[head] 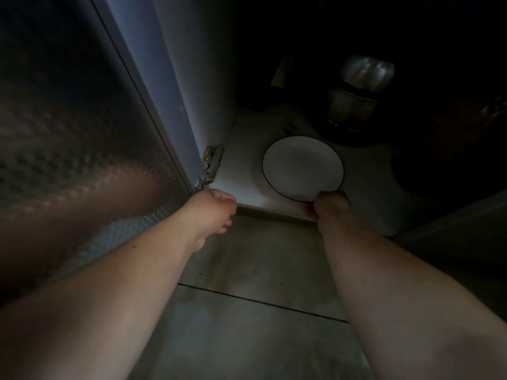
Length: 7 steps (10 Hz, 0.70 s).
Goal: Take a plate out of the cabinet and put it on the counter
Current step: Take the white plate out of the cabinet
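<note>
Forearms reach forward and down over the tiled floor [247, 338] toward a low cabinet [247, 149]. Left hand [212, 212] sits loosely curled at the cabinet's front left corner, just below the door hinge [210, 167], holding nothing that shows. Right hand [330, 205] is closed on the near rim of the plate [301, 167], pinching it. That round plate lies on the cabinet floor, directly beyond the right hand. Farther back, jars [362, 89] stand in deep shadow.
</note>
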### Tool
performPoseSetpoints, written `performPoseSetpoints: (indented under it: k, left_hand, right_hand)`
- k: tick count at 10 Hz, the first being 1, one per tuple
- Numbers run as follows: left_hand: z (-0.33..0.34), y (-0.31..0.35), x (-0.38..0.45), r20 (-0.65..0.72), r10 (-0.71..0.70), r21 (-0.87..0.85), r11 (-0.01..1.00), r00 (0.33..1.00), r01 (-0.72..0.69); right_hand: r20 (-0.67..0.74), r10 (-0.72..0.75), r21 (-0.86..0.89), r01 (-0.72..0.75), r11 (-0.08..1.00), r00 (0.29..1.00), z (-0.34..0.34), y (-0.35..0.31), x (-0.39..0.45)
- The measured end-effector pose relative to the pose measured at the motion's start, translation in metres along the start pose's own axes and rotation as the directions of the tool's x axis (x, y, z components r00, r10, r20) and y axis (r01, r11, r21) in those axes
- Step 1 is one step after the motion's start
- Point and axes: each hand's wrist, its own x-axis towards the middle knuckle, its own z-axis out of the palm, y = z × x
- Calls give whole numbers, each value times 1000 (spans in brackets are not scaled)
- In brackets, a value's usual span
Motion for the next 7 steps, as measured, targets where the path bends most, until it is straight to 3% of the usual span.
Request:
performPoseSetpoints:
  k: [3,5,7]
  left_hand:
    - [17,52,-50,22,-44,-106,993,999,46]
    - [-3,109,-148,23,-158,-246,956,987,158]
    - [-54,169,-249,-15,-208,-198,959,978,201]
  right_hand:
    - [-22,-37,-282,30,959,999,-44,-30,-78]
    - [-11,52,-379,-52,924,999,-85,-85,-207]
    - [43,67,-529,-35,848,997,-121,-155,-327]
